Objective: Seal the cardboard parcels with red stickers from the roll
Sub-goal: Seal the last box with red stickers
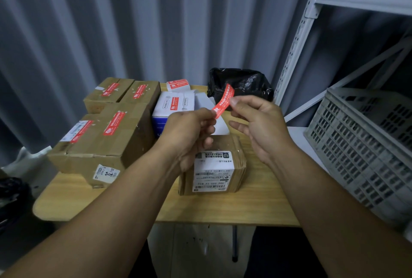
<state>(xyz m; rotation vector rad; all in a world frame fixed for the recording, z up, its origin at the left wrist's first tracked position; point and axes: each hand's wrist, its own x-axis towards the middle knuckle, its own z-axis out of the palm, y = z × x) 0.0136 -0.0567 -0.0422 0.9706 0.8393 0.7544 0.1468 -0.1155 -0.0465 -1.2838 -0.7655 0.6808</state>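
Observation:
A red sticker (223, 101) hangs in the air between my two hands, above the table. My left hand (189, 130) pinches its lower end, with white backing paper (220, 124) trailing behind the fingers. My right hand (258, 121) pinches the sticker near its middle with thumb and forefinger. Below my hands stands a small cardboard parcel (214, 166) with a white shipping label and no red sticker on the faces I see. The sticker roll (178, 84) sits at the back of the table.
Stickered cardboard parcels (100, 137) and a white and blue box (171, 105) fill the left of the wooden table (223, 208). A black plastic bag (240, 83) lies at the back. A grey crate (367, 150) and metal shelving (312, 21) stand right.

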